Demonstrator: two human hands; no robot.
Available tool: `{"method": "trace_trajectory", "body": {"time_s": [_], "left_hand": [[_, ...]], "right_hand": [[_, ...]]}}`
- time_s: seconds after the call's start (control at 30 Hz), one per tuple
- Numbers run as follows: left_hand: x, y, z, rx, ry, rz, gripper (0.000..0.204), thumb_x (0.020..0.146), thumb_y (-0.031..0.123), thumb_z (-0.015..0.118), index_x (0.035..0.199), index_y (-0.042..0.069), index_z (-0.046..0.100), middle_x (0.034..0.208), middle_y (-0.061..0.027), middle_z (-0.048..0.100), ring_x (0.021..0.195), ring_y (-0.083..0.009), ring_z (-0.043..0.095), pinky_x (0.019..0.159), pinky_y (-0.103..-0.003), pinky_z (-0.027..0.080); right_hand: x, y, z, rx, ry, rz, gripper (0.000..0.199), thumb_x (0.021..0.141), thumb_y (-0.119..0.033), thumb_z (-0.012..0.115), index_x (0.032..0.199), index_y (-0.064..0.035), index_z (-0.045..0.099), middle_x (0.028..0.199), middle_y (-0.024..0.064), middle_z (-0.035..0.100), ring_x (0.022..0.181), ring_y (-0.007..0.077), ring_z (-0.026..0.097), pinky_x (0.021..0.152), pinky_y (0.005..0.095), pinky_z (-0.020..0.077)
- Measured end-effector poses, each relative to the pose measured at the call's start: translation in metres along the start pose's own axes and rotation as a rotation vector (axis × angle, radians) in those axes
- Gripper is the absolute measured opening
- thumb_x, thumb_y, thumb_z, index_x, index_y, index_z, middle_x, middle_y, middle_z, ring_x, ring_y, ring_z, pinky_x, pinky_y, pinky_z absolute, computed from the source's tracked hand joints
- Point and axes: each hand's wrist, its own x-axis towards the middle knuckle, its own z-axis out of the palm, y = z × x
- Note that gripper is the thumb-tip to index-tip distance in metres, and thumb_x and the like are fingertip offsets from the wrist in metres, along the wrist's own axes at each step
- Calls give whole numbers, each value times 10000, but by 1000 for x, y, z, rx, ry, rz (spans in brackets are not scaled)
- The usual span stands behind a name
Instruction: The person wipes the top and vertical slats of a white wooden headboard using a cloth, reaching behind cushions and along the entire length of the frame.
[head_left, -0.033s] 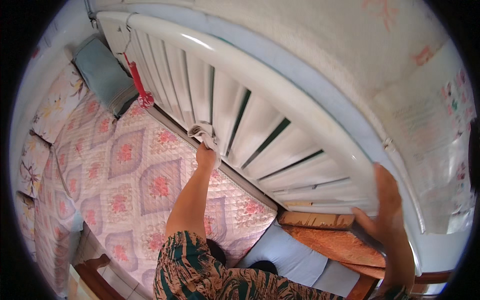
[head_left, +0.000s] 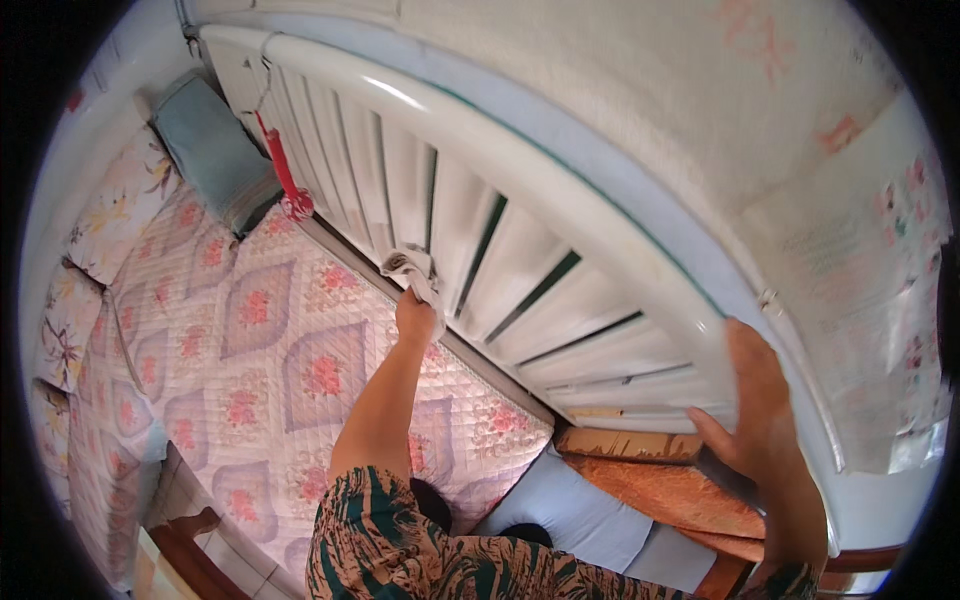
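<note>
A crumpled whitish cloth point(head_left: 424, 272) is pinched in my left hand point(head_left: 416, 316), held against the lower ends of the slats near the mattress edge. My left arm reaches up across the bed to it. The white slatted headboard point(head_left: 640, 250) has a thick curved top rail and dark gaps between its slats. Toward its right end, my right hand point(head_left: 758, 400) rests on the rail with straight fingers and the thumb spread wide apart. Nothing loose shows in that hand.
A quilted floral bedspread point(head_left: 255, 305) covers the bed. A grey-blue cushion point(head_left: 210, 150) and a hanging red object point(head_left: 284, 170) are at the far left. On the right lie a light-blue pillow point(head_left: 575, 515) and an orange-brown cloth point(head_left: 665, 495). The wall point(head_left: 640, 120) stands behind the headboard.
My right hand has shifted slightly left, onto the end of the headboard rail. My left hand keeps the cloth at nearly the same spot on the slats.
</note>
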Motion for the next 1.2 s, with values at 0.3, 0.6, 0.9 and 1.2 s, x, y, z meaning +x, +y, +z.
{"method": "trace_trajectory", "body": {"time_s": [0.3,0.6,0.9,1.2], "left_hand": [[-48,200,24,-176,-168,372,286,797,-69,554,1067,13,602,966,-86,591,934,-210,602,804,-282,475],[-5,249,-3,-387,-169,459,358,803,-95,566,1141,8,618,1128,-118,577,1070,-256,580,883,-313,472],[19,221,-7,-192,-118,402,307,772,-38,641,1076,8,636,1151,-122,586,1031,-279,602,890,-327,478],[26,114,-1,-723,-43,-122,285,916,81,588,1198,39,578,1086,-45,621,918,-133,620,733,-289,533]], "right_hand": [[227,-70,27,6,12,-144,766,747,-211,748,1346,101,386,1088,248,586,1007,391,591,848,441,486],[315,-69,50,246,-173,42,679,762,-210,742,1283,18,372,1051,269,610,938,444,613,794,470,505],[322,-75,44,240,-281,79,748,791,-162,731,1360,72,306,1052,276,589,906,439,630,767,468,533],[325,-70,44,323,-284,73,798,790,-157,734,1418,52,286,1214,318,543,1037,461,593,867,460,493]]}}
